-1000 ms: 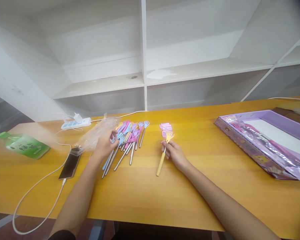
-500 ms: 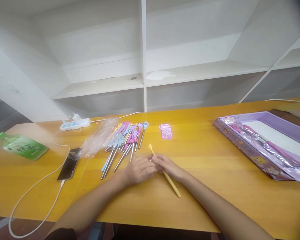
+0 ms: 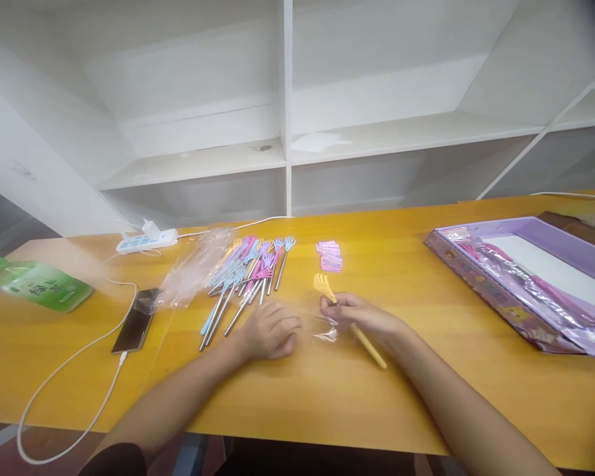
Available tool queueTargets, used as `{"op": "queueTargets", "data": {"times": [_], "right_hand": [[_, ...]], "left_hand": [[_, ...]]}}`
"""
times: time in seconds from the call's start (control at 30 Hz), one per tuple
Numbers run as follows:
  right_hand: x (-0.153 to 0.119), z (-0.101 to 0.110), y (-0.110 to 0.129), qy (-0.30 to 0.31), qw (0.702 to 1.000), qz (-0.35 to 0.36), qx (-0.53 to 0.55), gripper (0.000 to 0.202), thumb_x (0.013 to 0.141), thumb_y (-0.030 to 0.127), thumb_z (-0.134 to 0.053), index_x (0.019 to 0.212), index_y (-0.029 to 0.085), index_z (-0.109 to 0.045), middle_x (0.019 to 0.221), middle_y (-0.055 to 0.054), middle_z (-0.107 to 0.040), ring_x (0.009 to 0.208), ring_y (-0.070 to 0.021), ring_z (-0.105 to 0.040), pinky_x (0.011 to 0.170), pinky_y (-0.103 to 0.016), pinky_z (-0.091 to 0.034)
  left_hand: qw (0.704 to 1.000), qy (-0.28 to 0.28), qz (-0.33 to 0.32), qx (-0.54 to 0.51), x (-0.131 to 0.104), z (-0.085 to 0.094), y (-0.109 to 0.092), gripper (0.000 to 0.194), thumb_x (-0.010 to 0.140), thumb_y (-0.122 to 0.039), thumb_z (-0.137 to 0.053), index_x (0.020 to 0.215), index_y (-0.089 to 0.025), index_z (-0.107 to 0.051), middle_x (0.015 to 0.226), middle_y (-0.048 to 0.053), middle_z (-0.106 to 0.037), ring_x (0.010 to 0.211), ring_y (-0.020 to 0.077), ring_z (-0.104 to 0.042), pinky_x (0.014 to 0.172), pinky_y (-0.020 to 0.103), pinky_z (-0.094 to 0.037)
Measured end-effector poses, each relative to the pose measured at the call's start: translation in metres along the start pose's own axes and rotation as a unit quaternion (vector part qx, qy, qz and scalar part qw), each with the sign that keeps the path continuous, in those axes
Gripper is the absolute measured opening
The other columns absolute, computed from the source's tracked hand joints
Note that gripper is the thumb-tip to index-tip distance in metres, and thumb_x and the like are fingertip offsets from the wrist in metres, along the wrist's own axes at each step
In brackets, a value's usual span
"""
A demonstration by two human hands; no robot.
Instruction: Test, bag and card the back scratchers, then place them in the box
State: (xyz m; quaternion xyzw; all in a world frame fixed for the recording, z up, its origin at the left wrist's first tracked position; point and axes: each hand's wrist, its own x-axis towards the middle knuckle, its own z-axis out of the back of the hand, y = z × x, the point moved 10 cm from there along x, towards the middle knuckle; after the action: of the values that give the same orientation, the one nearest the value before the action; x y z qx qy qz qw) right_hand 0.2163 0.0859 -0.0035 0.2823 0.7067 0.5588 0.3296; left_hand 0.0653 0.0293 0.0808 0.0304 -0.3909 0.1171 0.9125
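In my right hand (image 3: 359,312) is a yellow back scratcher (image 3: 369,347), its small hand-shaped head pointing away from me and its handle toward me. My left hand (image 3: 272,330) is closed, fingers curled, to the left of it. Clear, shiny plastic film (image 3: 327,334), like a thin bag, stretches blurred between the two hands; the left fingers seem to pinch its end. Beyond my left hand lies a pile of back scratchers (image 3: 248,271) with blue, pink, purple and yellow heads, several showing metal rods. Small pink printed cards (image 3: 330,256) are stacked past my right hand.
Clear plastic bags (image 3: 191,271) lie left of the pile. Farther left are a phone (image 3: 133,324) on a white cable, a power strip (image 3: 147,242) and a green bottle (image 3: 44,285) on its side. An open purple box (image 3: 506,291) holds wrapped pink items at right. White shelving (image 3: 287,119) stands behind.
My hands have moved apart. The right hand has carried the yellow back scratcher to the right, its head now showing fully, and clear film has appeared between the hands.
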Motion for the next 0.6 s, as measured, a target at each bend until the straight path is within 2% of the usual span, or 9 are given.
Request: {"op": "queueTargets", "data": {"times": [0.07, 0.13, 0.23, 0.3, 0.37, 0.43, 0.5, 0.6], "right_hand": [[-0.012, 0.014, 0.008, 0.01, 1.0, 0.007, 0.001, 0.049, 0.081, 0.061, -0.078, 0.074, 0.019, -0.054, 0.063, 0.006, -0.037, 0.057, -0.0093, -0.028, 0.056, -0.027, -0.021], [-0.021, 0.029, 0.015, -0.006, 1.0, 0.021, 0.018, 0.05, 0.077, 0.062, -0.079, 0.071, 0.021, -0.052, 0.062, 0.005, -0.036, 0.056, -0.0103, -0.028, 0.056, -0.028, -0.022], [-0.028, 0.049, 0.025, -0.083, 0.993, 0.059, 0.058, 0.054, 0.072, 0.068, -0.08, 0.07, 0.025, -0.048, 0.056, 0.008, -0.025, 0.053, -0.0113, -0.024, 0.055, -0.029, -0.023], [-0.028, 0.054, 0.03, -0.13, 0.987, 0.08, 0.048, 0.055, 0.071, 0.071, -0.081, 0.071, 0.025, -0.049, 0.055, 0.008, -0.026, 0.053, -0.0114, -0.024, 0.055, -0.029, -0.023], [-0.022, 0.046, 0.03, -0.129, 0.988, 0.082, 0.008, 0.054, 0.073, 0.07, -0.082, 0.074, 0.023, -0.054, 0.058, 0.006, -0.036, 0.055, -0.0115, -0.029, 0.057, -0.029, -0.024], [-0.013, 0.029, 0.025, -0.09, 0.993, 0.068, -0.038, 0.051, 0.076, 0.067, -0.083, 0.079, 0.021, -0.061, 0.061, 0.006, -0.039, 0.058, -0.0112, -0.032, 0.058, -0.028, -0.026], [-0.004, 0.014, 0.018, -0.064, 0.994, 0.056, -0.071, 0.047, 0.08, 0.063, -0.082, 0.084, 0.02, -0.066, 0.061, 0.008, -0.032, 0.057, -0.0102, -0.03, 0.058, -0.027, -0.025], [0.007, -0.003, 0.009, -0.058, 0.992, 0.055, -0.095, 0.045, 0.083, 0.062, -0.08, 0.085, 0.02, -0.066, 0.063, 0.01, -0.025, 0.057, -0.0093, -0.024, 0.057, -0.026, -0.02]], "left_hand": [[1.0, -0.003, -0.007, -0.017, -0.003, 0.003, 0.004, 0.037, 0.086, -0.014, -0.06, 0.122, -0.021, -0.057, 0.098, 0.007, -0.076, 0.086, 0.0217, -0.068, 0.077, 0.038, -0.054], [0.999, -0.003, -0.03, -0.038, -0.007, 0.004, 0.003, 0.036, 0.084, -0.013, -0.06, 0.118, -0.024, -0.058, 0.094, 0.005, -0.076, 0.081, 0.0207, -0.067, 0.072, 0.036, -0.053], [0.996, 0.03, -0.046, -0.067, -0.012, -0.007, 0.0, 0.031, 0.085, -0.013, -0.058, 0.112, -0.027, -0.058, 0.089, 0.003, -0.074, 0.073, 0.0196, -0.066, 0.065, 0.035, -0.05], [0.993, 0.048, -0.016, -0.104, -0.014, -0.017, 0.004, 0.028, 0.087, -0.015, -0.055, 0.113, -0.027, -0.057, 0.092, 0.005, -0.074, 0.075, 0.02, -0.068, 0.067, 0.036, -0.052], [0.984, 0.039, 0.05, -0.167, -0.015, -0.023, 0.015, 0.028, 0.092, -0.019, -0.053, 0.119, -0.025, -0.056, 0.096, 0.008, -0.072, 0.081, 0.0206, -0.069, 0.074, 0.037, -0.056], [0.959, 0.014, 0.139, -0.248, -0.019, -0.029, 0.032, 0.028, 0.099, -0.024, -0.051, 0.126, -0.023, -0.054, 0.101, 0.009, -0.07, 0.087, 0.0206, -0.069, 0.081, 0.038, -0.058], [0.917, -0.011, 0.219, -0.335, -0.026, -0.038, 0.047, 0.029, 0.104, -0.031, -0.05, 0.132, -0.022, -0.05, 0.112, 0.012, -0.067, 0.092, 0.0199, -0.069, 0.086, 0.039, -0.058], [0.849, -0.058, 0.276, -0.447, -0.035, -0.05, 0.06, 0.028, 0.107, -0.042, -0.051, 0.126, -0.027, -0.038, 0.126, 0.011, -0.062, 0.093, 0.0175, -0.067, 0.086, 0.038, -0.057]]}}
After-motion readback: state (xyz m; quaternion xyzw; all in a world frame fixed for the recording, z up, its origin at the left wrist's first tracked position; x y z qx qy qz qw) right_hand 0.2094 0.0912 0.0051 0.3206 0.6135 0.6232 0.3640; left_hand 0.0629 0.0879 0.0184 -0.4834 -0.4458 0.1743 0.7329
